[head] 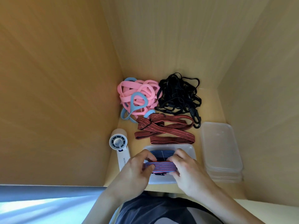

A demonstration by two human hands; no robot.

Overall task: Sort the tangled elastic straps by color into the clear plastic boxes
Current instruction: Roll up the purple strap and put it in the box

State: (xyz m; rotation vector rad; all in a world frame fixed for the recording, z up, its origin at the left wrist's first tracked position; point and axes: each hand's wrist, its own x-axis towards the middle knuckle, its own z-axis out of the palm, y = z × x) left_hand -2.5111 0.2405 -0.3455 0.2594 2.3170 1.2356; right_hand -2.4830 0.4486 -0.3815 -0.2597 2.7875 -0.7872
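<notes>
A folded blue-and-red striped strap (162, 167) is held over a clear plastic box (189, 150) near the desk's front edge. My left hand (139, 168) grips its left end and my right hand (187, 168) grips its right end. A blue-and-black striped strap (161, 153) lies inside the box. Behind the box lie red-and-black striped straps (165, 130). A tangle of pink and light blue bands (137, 97) sits at the back left, and a tangle of black straps (178, 97) at the back right.
A stack of clear plastic boxes (221, 151) stands to the right of the open box. A white handheld fan (119, 147) lies to its left. Wooden walls close the desk in on the left, back and right.
</notes>
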